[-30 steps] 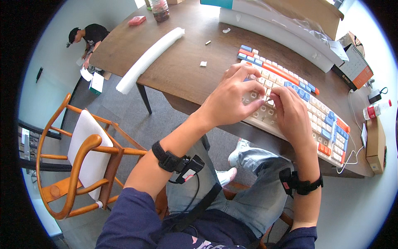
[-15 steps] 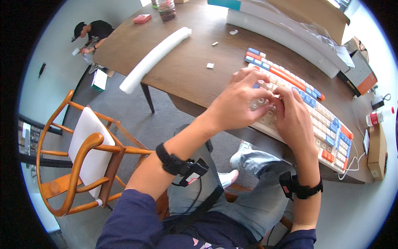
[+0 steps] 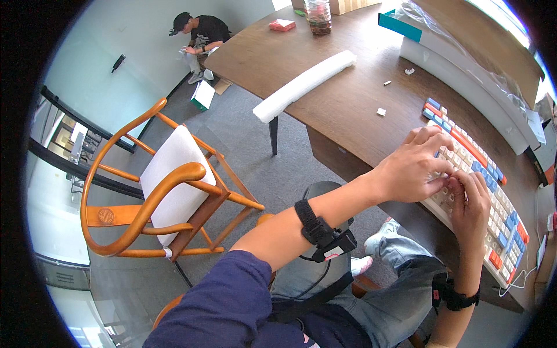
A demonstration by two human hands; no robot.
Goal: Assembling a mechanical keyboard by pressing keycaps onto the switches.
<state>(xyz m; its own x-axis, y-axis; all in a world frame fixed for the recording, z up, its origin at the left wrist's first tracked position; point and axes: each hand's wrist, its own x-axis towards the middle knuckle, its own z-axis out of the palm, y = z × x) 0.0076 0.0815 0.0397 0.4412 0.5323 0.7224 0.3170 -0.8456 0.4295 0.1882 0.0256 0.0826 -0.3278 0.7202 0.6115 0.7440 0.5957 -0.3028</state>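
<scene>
A keyboard (image 3: 500, 204) with cream, blue and orange keycaps lies slantwise along the near edge of the desk. Over its middle part, my left hand (image 3: 413, 167) is curled, thumb and index finger drawn together close above the keys. My right hand (image 3: 471, 206) meets it there, fingers bent and tips pressed together against the left fingertips. Whatever sits between the fingertips is too small and too covered to make out. Both hands hide the keys beneath them. A black strap with a small device (image 3: 332, 243) is round my left forearm, and a similar one (image 3: 455, 294) round the right.
A white foam strip (image 3: 307, 84) overhangs the left edge of the wooden desk (image 3: 360, 101). Small white pieces, a jar (image 3: 318, 17) and a red packet (image 3: 282, 25) lie farther back. A long white box (image 3: 458, 81) stands behind the keyboard. A wooden chair (image 3: 180, 174) and another person (image 3: 200, 37) are at left.
My view has swung left, so the desk, keyboard and hands appear farther right. Both hands stay together over the same part of the keyboard, fingertips still meeting.
</scene>
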